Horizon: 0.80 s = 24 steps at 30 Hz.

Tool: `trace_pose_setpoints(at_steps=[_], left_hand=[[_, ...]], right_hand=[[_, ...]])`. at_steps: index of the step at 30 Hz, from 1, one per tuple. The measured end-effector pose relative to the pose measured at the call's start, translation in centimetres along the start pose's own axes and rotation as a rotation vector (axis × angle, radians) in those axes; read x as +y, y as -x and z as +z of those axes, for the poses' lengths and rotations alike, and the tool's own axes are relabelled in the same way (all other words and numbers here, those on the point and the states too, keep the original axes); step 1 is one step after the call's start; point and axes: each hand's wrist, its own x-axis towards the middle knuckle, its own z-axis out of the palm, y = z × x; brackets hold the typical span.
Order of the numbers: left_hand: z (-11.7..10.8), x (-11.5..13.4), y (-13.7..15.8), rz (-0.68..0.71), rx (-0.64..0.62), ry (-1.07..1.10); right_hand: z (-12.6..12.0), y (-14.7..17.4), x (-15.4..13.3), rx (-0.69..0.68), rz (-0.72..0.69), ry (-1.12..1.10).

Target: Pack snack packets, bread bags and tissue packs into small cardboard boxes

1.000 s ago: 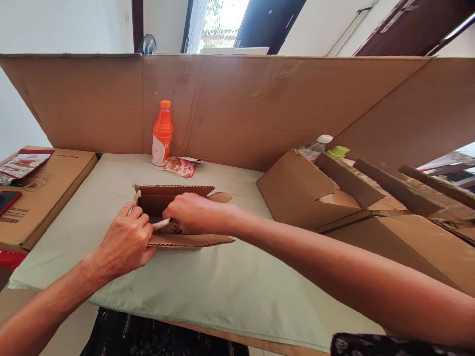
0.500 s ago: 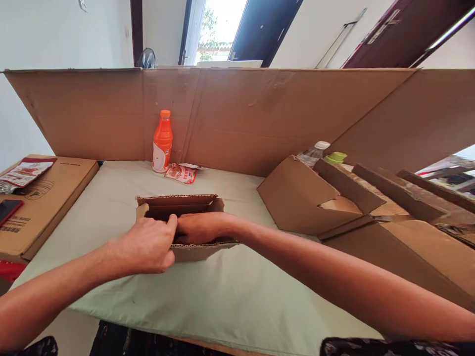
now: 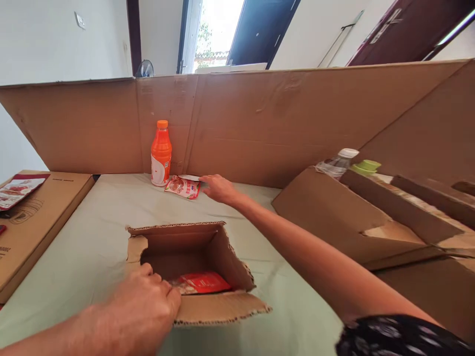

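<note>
An open small cardboard box (image 3: 222,307) stands on the cloth-covered table, its flaps up with ragged edges. Inside it lies a red packet (image 3: 206,282). My left hand (image 3: 143,304) is closed over the box's near-left edge. My right hand (image 3: 218,189) reaches past the box to the far side, thumb and fingers apart at the right end of a pale packet (image 3: 190,177). That packet lies partly behind a red-and-white packet (image 3: 183,188); my fingertips hide its end. Just left of these stands an orange bottle (image 3: 161,152), upright.
A tall cardboard panel (image 3: 252,123) walls off the back. At right is a larger divided carton (image 3: 326,212) holding a clear bottle (image 3: 336,163) and a green-topped item (image 3: 366,166). On the left, a flat carton (image 3: 48,217) bears a foil pouch (image 3: 20,190).
My right hand has come out of the small box and moved to the packets by the orange bottle. The red packet inside the box now shows. My left hand stays at the box, and the view has shifted.
</note>
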Motion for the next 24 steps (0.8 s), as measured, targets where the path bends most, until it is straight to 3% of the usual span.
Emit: trace_pose_setpoints(at_steps=[4,6,8,11,16,19,24], left_hand=[[3.8,-1.1,-0.3,0.11,0.338,-0.223],[5.0,-1.6,-0.6,0.121,0.504,-0.278],[5.4,-1.9,-0.7,0.111,0.581,-0.278],[5.0,-2.1,-0.6,0.117,0.57,-0.239],[4.5,-2.1,-0.2,0.117,0.492,-0.177],[4.6,-2.1,-0.1,0.106,0.458,-0.158],[4.9,-2.0,-0.1,0.094,0.482,-0.19]], right_hand=[[4.4,-5.4,-0.2,-0.008,0.049,0.102],[5.4,-7.0,0.1,-0.045,0.064,0.141],[5.7,-7.6,0.8,-0.1,0.074,0.18],[5.3,-6.5,2.6,-0.164,0.088,0.245],[3.1,-1.5,4.6,-0.209,0.061,0.313],[2.7,-0.4,2.6,-0.163,-0.049,0.273],[5.5,-3.1,-3.8,-0.091,-0.155,0.203]])
